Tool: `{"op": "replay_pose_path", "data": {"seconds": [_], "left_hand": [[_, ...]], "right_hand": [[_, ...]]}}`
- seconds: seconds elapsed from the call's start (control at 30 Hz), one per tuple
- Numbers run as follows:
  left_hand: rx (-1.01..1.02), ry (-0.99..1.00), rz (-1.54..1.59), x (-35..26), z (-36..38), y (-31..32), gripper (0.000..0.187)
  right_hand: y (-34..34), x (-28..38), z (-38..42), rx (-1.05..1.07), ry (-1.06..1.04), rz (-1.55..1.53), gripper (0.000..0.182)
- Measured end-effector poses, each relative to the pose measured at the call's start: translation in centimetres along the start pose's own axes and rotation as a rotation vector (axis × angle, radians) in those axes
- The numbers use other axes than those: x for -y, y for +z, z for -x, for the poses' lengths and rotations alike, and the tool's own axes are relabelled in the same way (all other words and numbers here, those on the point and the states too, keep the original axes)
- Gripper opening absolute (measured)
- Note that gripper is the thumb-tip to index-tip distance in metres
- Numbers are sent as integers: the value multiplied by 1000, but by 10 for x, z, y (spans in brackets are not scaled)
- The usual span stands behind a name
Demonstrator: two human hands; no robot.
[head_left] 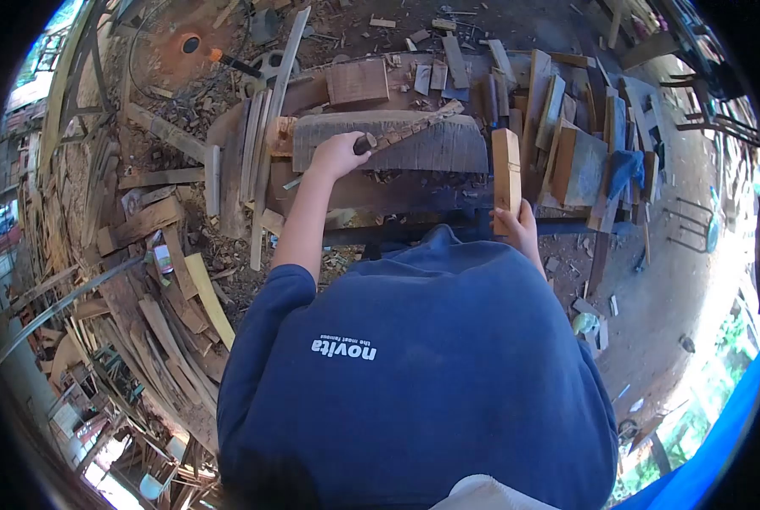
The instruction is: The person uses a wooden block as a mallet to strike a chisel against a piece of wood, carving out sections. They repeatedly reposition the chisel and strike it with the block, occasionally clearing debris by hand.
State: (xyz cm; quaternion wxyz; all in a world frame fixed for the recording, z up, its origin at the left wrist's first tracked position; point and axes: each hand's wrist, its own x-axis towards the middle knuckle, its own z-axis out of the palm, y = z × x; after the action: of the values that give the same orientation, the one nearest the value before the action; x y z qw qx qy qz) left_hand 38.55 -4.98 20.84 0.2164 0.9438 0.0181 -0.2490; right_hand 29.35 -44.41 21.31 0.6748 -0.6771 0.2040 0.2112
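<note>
My left hand (337,156) is closed around a dark, round-ended piece (364,144) above a thick grey plank (329,140). From beside that hand a long, narrow brown strip with notch-like marks (414,127) runs to the upper right across the plank; whether it joins the dark piece I cannot tell. On the other side, my right hand (520,226) grips the lower end of a pale wooden block (506,170), which stands nearly upright in this view.
Many offcuts and boards (567,153) lean in a pile at the right. A squared wood block (358,82) sits behind the plank. Long slats (257,153) and scrap wood (155,223) crowd the left. Wood chips litter the ground, and a blue cloth (625,170) hangs over the pile.
</note>
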Motion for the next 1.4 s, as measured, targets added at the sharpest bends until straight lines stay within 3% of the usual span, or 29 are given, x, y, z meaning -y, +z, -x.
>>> {"op": "replay_pose_path", "data": {"seconds": [0.1, 0.2, 0.27, 0.3, 0.37, 0.63, 0.93, 1.03, 1.1, 1.13, 1.2, 1.23, 1.3, 1.33, 1.4], "left_hand": [[-19, 4, 35, 0, 3, 6, 39], [-173, 44, 66, -6, 15, 7, 39], [-355, -23, 117, -14, 22, 2, 45], [-353, -14, 110, -16, 24, 0, 45], [-401, -198, 308, -17, 25, -4, 42], [-343, -47, 67, -46, -2, 38, 37], [-186, 60, -24, -39, 7, 34, 39], [-301, 85, 36, -42, 10, 30, 38], [-585, 190, 108, -41, 11, 24, 39], [-581, 191, 106, -39, 12, 19, 39], [-751, 133, 432, -39, 15, -1, 34], [-749, 132, 433, -42, 20, -12, 34], [-823, 229, 1009, -67, 38, -48, 27], [-827, 225, 1009, -72, 38, -55, 27], [-838, 481, 1388, -76, 32, -63, 22]], "right_hand": [[-4, 3, -17, 24, -59, 94, 41], [-6, 1, -26, 45, -48, 102, 44], [-4, 3, -32, 36, -88, 67, 43], [-1, 5, -35, 33, -127, 37, 43], [5, 15, -44, 32, -142, -32, 44], [38, 70, -60, 0, -237, -116, 47], [27, 13, -46, 37, -114, -256, 45], [32, 7, -37, 43, -97, -208, 46], [34, 4, -35, 26, -112, -162, 46], [34, 3, -35, 30, -127, -95, 47], [34, 6, -32, 33, -140, -27, 48], [34, 10, -30, 22, -145, 30, 48], [34, 8, -31, 16, -150, 90, 49], [33, 4, -34, 10, -165, 92, 49], [34, 4, -35, 13, -181, 96, 49]]}}
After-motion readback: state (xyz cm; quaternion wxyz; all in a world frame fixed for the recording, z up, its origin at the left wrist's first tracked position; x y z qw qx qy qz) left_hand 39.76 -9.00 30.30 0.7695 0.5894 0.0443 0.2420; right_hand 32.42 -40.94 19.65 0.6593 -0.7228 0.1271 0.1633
